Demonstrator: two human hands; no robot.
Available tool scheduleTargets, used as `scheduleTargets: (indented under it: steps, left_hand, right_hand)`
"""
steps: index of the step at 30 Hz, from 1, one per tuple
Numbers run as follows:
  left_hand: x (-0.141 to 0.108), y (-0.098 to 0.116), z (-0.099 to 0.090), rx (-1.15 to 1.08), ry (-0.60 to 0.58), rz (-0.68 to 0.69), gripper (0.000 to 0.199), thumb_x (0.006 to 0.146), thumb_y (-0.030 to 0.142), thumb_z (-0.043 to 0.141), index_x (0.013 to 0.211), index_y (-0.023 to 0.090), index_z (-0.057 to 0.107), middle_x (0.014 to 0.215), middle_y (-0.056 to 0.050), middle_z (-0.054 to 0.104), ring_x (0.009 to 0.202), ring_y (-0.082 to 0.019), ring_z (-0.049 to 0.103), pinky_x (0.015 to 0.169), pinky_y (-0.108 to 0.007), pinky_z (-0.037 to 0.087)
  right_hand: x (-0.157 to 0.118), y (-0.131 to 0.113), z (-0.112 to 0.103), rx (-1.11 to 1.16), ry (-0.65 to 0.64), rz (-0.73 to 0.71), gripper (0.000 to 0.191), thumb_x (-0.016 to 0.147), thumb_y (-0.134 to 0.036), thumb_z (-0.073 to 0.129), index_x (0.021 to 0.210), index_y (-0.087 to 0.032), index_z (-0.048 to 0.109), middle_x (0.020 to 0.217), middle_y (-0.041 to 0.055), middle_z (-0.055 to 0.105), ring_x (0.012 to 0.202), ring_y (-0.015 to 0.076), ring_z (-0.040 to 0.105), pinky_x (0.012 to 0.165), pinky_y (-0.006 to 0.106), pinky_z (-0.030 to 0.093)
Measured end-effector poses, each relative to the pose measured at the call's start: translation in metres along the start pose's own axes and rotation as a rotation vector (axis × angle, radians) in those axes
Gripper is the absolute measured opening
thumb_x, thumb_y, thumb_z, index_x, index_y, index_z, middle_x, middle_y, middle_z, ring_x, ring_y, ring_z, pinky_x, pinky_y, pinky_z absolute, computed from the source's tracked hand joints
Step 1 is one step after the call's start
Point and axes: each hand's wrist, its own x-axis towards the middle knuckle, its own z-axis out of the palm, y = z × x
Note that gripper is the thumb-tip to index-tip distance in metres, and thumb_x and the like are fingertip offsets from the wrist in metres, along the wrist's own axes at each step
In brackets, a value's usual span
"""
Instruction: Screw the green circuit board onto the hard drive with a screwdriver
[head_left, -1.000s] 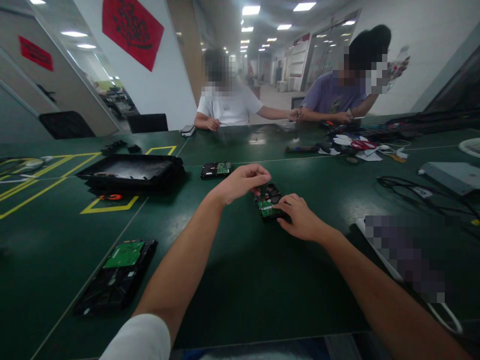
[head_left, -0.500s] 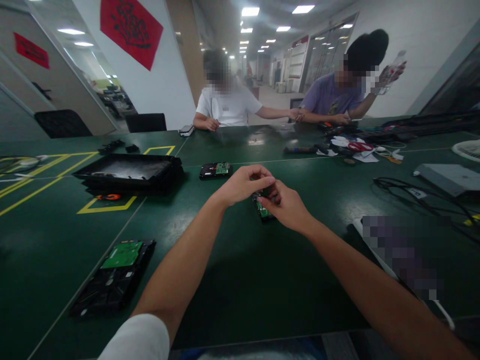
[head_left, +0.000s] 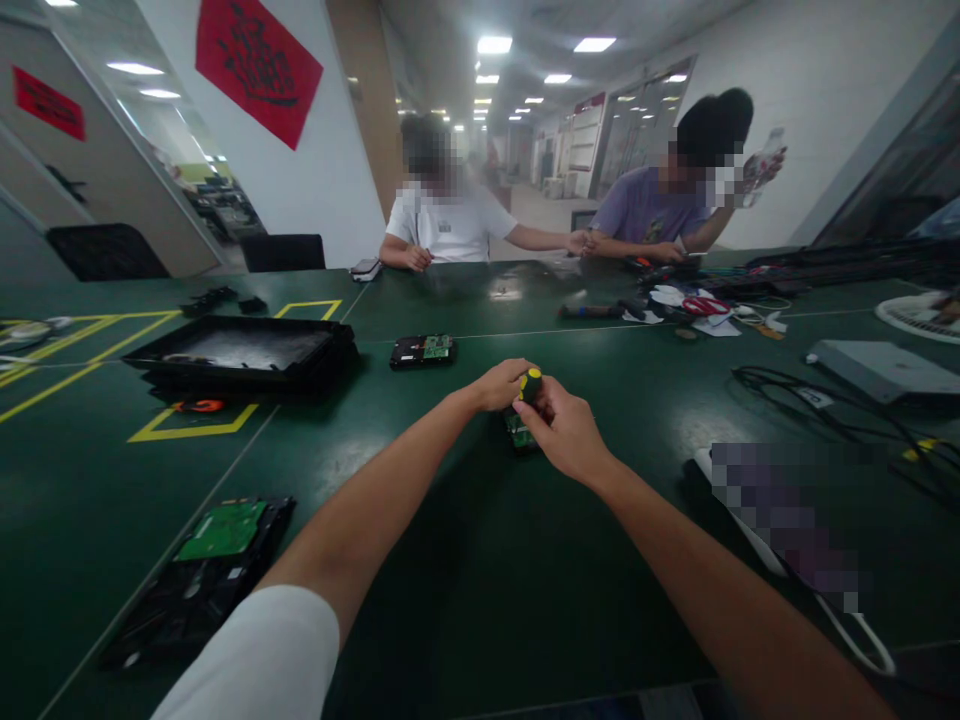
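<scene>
My right hand [head_left: 568, 425] is closed around a screwdriver [head_left: 531, 384] with a dark and yellow handle, its butt end facing me. Beneath both hands lies a hard drive [head_left: 519, 430] with its green circuit board up, mostly covered. At the screwdriver's left side is my left hand [head_left: 501, 386], fingers curled; their tips and anything in them are hidden. The screwdriver's shaft and tip do not show. A second hard drive [head_left: 422, 351] lies farther off, to the left. Near my left forearm rests a black unit with a green board [head_left: 223, 530].
Black trays [head_left: 247, 345] are stacked at left, an orange-handled tool [head_left: 202, 406] beside them. To the right lie a blurred-out flat object [head_left: 787, 520], black cables [head_left: 795, 395] and a grey box [head_left: 885, 368]. Two people [head_left: 450, 220] sit across the green table [head_left: 480, 600].
The screwdriver handle now shows upright between my hands, where the fingers met before. My left hand has shifted slightly, and the whole view has moved a little.
</scene>
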Motion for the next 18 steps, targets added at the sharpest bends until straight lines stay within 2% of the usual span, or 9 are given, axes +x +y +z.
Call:
scheduleTargets:
  steps: [4, 7, 10, 12, 15, 18]
  left_hand:
    - [0.013, -0.006, 0.002, 0.064, -0.182, -0.026, 0.022, 0.083, 0.027, 0.064, 0.101, 0.019, 0.072, 0.114, -0.008, 0.073, 0.11, -0.026, 0.065, 0.101, -0.039, 0.049]
    - [0.016, -0.005, 0.0, 0.1, -0.238, -0.013, 0.018, 0.082, 0.026, 0.065, 0.096, 0.019, 0.073, 0.11, -0.006, 0.073, 0.105, -0.024, 0.066, 0.098, -0.036, 0.05]
    - [0.009, -0.006, -0.001, 0.174, -0.217, -0.045, 0.02, 0.09, 0.029, 0.058, 0.097, 0.018, 0.073, 0.106, -0.008, 0.072, 0.101, -0.024, 0.065, 0.099, -0.039, 0.048]
    - [-0.001, -0.006, -0.002, 0.218, -0.184, -0.069, 0.028, 0.096, 0.033, 0.051, 0.101, 0.018, 0.074, 0.11, -0.011, 0.07, 0.107, -0.027, 0.063, 0.105, -0.044, 0.043]
    - [-0.02, -0.006, -0.004, 0.282, -0.144, -0.094, 0.04, 0.102, 0.043, 0.044, 0.113, 0.019, 0.073, 0.116, -0.012, 0.068, 0.116, -0.028, 0.059, 0.109, -0.047, 0.038]
    - [-0.042, -0.001, -0.005, 0.329, -0.094, -0.164, 0.05, 0.102, 0.056, 0.042, 0.114, 0.019, 0.074, 0.116, -0.012, 0.068, 0.116, -0.028, 0.058, 0.11, -0.046, 0.037]
  right_hand:
    - [0.0, 0.004, -0.001, 0.046, 0.013, -0.002, 0.024, 0.101, -0.038, 0.06, 0.118, -0.022, 0.061, 0.1, 0.0068, 0.074, 0.086, 0.0219, 0.071, 0.077, 0.037, 0.056]
    - [0.0, 0.007, -0.002, 0.066, 0.013, -0.004, 0.029, 0.101, -0.039, 0.06, 0.125, -0.023, 0.06, 0.102, 0.0067, 0.075, 0.088, 0.0225, 0.071, 0.08, 0.039, 0.057]
    - [-0.002, 0.008, -0.005, 0.074, 0.002, -0.007, 0.033, 0.101, -0.039, 0.059, 0.13, -0.024, 0.058, 0.102, 0.0064, 0.074, 0.087, 0.0226, 0.072, 0.079, 0.039, 0.058]
    - [-0.005, 0.008, -0.008, 0.062, -0.002, -0.015, 0.038, 0.101, -0.039, 0.058, 0.136, -0.025, 0.055, 0.1, 0.006, 0.074, 0.086, 0.0229, 0.072, 0.078, 0.039, 0.058]
    - [-0.01, 0.005, -0.014, 0.047, -0.011, -0.032, 0.055, 0.102, -0.037, 0.057, 0.153, -0.028, 0.041, 0.1, 0.0046, 0.073, 0.085, 0.0231, 0.072, 0.079, 0.041, 0.059]
    - [-0.013, 0.002, -0.021, 0.019, -0.037, -0.045, 0.069, 0.101, -0.036, 0.057, 0.163, -0.031, 0.026, 0.098, 0.0034, 0.072, 0.082, 0.0223, 0.071, 0.078, 0.042, 0.059]
